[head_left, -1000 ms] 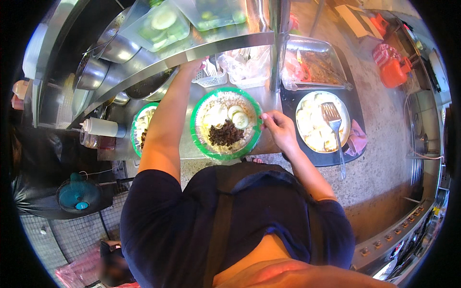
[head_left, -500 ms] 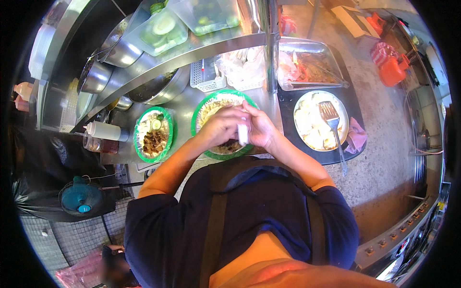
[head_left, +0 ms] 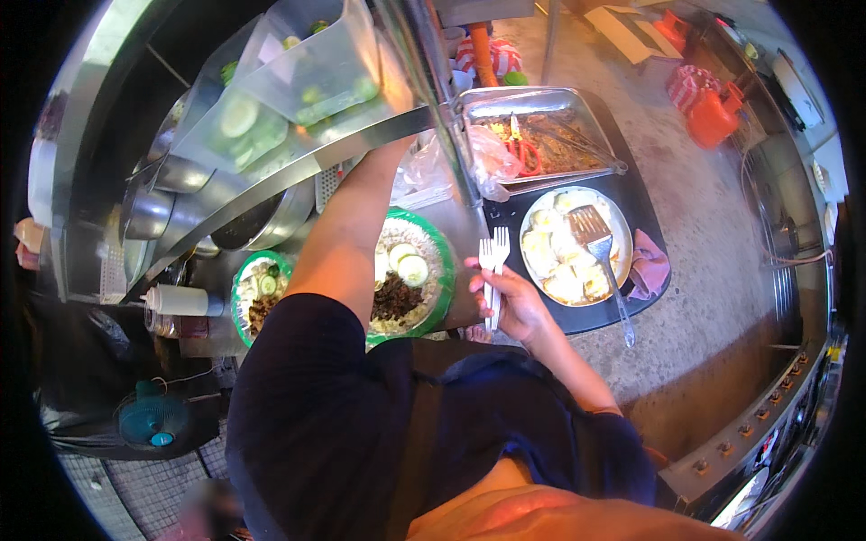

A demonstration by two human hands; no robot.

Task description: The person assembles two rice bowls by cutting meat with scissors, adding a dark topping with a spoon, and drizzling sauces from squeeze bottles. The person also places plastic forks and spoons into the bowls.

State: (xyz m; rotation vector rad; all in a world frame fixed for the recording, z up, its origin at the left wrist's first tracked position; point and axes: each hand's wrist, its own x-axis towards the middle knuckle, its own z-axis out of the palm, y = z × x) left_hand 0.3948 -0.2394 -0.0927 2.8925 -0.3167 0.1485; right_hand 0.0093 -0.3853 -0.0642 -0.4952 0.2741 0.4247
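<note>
Two white plastic forks (head_left: 492,261) stand tines-up in my right hand (head_left: 516,302), its fingers closed round their handles. That hand is between the middle plate of food and the plate of eggs. My left forearm (head_left: 347,225) reaches forward over the counter and passes behind the metal shelf edge; its hand is lost behind the beam and clear tubs, fingers not visible. Beneath that arm is a green-rimmed plate (head_left: 439,270) with rice, cucumber slices (head_left: 412,270) and dark chopped meat (head_left: 395,298). A similar, smaller-looking plate (head_left: 242,316) lies left of it, partly covered by my sleeve.
On the black surface at right are a plate of fried eggs (head_left: 564,248) with a slotted turner (head_left: 600,243), a pink cloth (head_left: 648,261), and a metal tray (head_left: 541,135) holding food, red scissors and tongs. Clear tubs (head_left: 307,72) sit on the shelf. A white squeeze bottle (head_left: 176,300) stands left.
My hands, earlier together over the middle plate with something white, have parted. The left arm has stretched forward behind the shelf edge; the right hand has moved lower and right, forks showing.
</note>
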